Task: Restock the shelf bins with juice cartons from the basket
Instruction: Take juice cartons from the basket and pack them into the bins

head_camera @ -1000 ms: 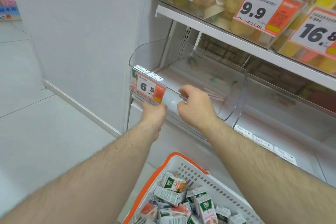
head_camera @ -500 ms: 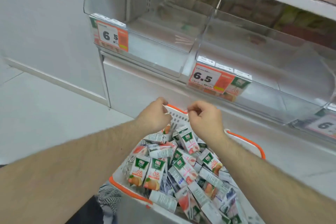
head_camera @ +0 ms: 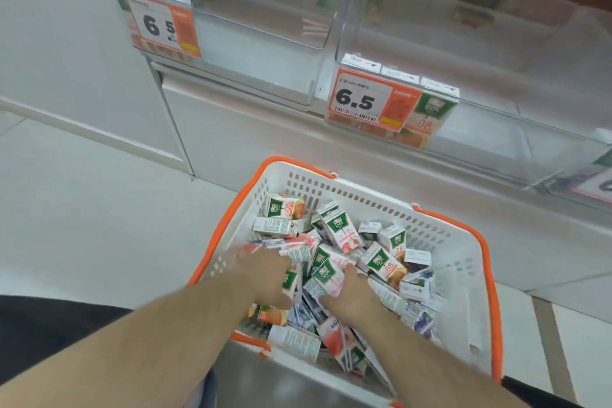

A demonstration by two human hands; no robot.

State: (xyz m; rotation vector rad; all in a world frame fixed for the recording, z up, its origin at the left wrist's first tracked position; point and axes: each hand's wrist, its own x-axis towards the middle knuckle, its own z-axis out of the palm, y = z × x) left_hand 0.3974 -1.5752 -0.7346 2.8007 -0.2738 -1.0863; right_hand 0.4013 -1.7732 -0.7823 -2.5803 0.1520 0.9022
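A white basket with an orange rim (head_camera: 460, 262) stands on the floor below the shelf, piled with several small juice cartons (head_camera: 384, 263). Both my hands are down in the pile. My left hand (head_camera: 266, 278) curls its fingers round a green-labelled carton (head_camera: 290, 282); the fingertips are buried. My right hand (head_camera: 352, 296) grips a pink and green carton (head_camera: 327, 277) against its thumb. Above, the clear left shelf bin (head_camera: 258, 56) and the middle bin (head_camera: 496, 53) hold no cartons.
Orange price tags reading 6.5 hang on the left bin's front (head_camera: 159, 26) and the middle bin's front (head_camera: 364, 99). A third bin (head_camera: 589, 185) shows at the right edge. The white shelf base (head_camera: 251, 129) stands behind the basket, pale floor tiles to the left.
My hands left the left bin's front edge, dropped over the basket, and now reach into the carton pile. The view has tilted down toward the basket.
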